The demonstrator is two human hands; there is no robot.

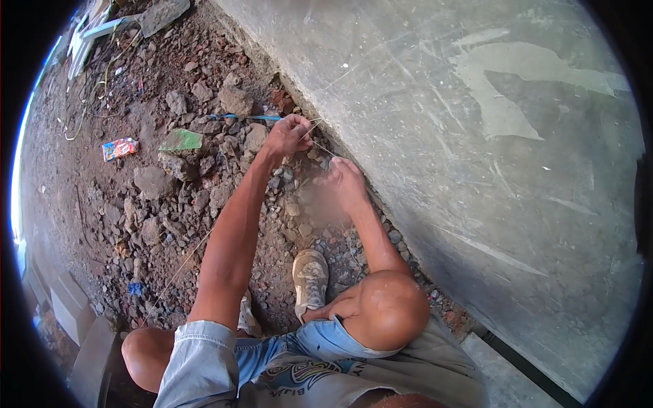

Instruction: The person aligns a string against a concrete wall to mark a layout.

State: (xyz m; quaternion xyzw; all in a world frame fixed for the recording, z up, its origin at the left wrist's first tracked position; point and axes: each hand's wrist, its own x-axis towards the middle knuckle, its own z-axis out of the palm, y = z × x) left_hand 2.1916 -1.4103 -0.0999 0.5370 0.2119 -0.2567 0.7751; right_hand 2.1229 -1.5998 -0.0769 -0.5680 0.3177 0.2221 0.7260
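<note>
A thin pale string (323, 147) runs between my two hands, close to the foot of the grey concrete wall (442, 156). The fingers of my left hand (291, 136) are closed in a pinch on it, beside the wall's lower edge. Lower and to the right, my right hand (348, 182) also has its fingertips closed on the string. A blue strip (248, 117) lies on the rubble and reaches up to my left hand. Another length of string (178, 267) trails down past my left forearm towards my knee.
Rubble and stones (153, 182) cover the ground left of the wall. A green shard (181, 140) and a colourful wrapper (120, 149) lie there. My shoe (311, 280) stands on gravel below my hands. Grey slabs (71, 309) are at lower left.
</note>
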